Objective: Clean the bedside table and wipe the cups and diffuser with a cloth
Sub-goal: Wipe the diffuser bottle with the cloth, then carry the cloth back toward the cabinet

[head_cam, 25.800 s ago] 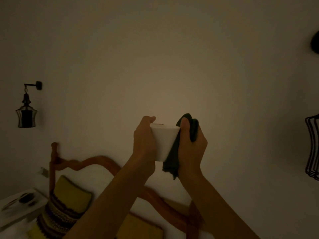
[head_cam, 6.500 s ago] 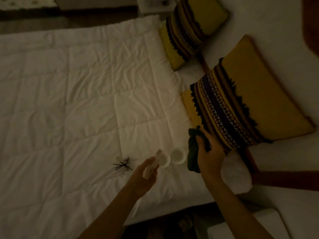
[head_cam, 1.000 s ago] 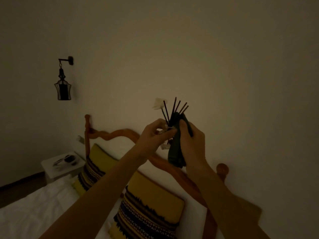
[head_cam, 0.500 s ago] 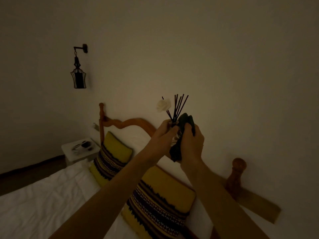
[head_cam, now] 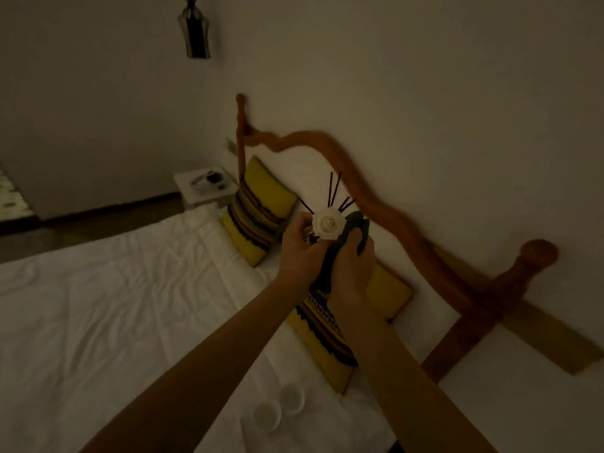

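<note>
Dimly lit, the head view looks down over a bed toward a wall. Both bare forearms reach forward and meet above the pillows. The left hand curls its fingers around the diffuser — a small vessel mostly hidden in the grip, topped by a white flower-shaped piece, with thin dark reeds fanning up behind it. The right hand grips a dark cloth, bunched and pressed against the diffuser's right side; a tail of cloth hangs between the wrists. Two white cups sit side by side on the white quilt, near the bottom edge, under the left forearm. Two yellow patterned pillows lean at a carved wooden headboard. Far left of the headboard stands a white bedside table — dark items on it, too small to identify. A wall lantern hangs at top.
</note>
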Action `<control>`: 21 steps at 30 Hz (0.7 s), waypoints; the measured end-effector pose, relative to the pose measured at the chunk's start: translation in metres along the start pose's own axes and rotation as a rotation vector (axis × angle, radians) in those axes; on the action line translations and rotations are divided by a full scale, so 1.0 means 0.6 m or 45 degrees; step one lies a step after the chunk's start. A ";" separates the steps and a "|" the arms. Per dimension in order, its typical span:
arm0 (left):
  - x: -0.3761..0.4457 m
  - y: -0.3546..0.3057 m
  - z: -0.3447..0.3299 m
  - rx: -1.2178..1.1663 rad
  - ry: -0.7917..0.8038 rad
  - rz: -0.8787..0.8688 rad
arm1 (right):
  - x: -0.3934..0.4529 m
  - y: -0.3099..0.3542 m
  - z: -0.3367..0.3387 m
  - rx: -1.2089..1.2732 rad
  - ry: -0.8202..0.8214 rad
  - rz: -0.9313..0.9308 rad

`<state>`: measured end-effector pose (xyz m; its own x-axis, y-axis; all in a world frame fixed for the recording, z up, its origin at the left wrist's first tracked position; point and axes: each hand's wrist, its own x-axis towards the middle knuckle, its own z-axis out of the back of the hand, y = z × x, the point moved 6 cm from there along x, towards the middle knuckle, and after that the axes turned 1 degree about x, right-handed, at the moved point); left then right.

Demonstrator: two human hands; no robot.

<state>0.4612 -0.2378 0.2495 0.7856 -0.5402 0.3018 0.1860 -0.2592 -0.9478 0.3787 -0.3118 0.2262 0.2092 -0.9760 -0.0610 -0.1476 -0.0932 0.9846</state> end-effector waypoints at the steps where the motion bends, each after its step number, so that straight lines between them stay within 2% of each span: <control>1: -0.007 0.025 0.018 0.012 -0.049 0.045 | -0.008 -0.023 -0.006 -0.071 0.025 0.017; 6: -0.058 0.162 0.131 0.038 -0.339 0.282 | -0.071 -0.156 -0.043 -0.355 0.257 0.101; 12: -0.153 0.299 0.300 0.281 -0.589 0.430 | -0.143 -0.357 -0.050 -0.692 0.837 0.041; 17: -0.288 0.423 0.401 0.755 -0.563 0.576 | -0.138 -0.491 -0.020 -0.809 0.889 -0.074; 21: -0.403 0.538 0.447 0.927 -0.531 0.670 | -0.126 -0.596 -0.006 -0.817 0.904 -0.136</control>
<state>0.4897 0.0240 -0.1572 0.9910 -0.0839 -0.1039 -0.0387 0.5641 -0.8248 0.4192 -0.2039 -0.1206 0.7585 -0.6020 -0.2495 0.4188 0.1570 0.8944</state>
